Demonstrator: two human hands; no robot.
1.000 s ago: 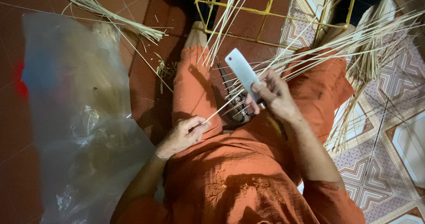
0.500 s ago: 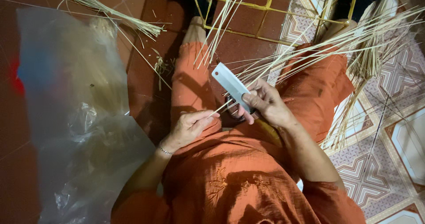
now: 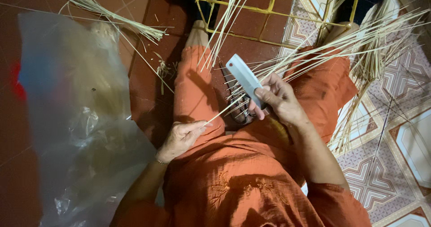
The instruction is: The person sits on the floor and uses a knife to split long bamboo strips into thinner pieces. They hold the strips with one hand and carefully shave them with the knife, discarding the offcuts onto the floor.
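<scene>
Your left hand (image 3: pixel 182 138) has slid back down the thin pale straw strip (image 3: pixel 223 111), pinching it, while your right hand (image 3: pixel 279 99) grips the broad grey metal knife blade (image 3: pixel 244 78).

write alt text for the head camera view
A seated person in orange clothes holds a broad knife in the right hand against a thin pale strip pinched by the left hand, with loose strips and a yellow frame ahead.
</scene>
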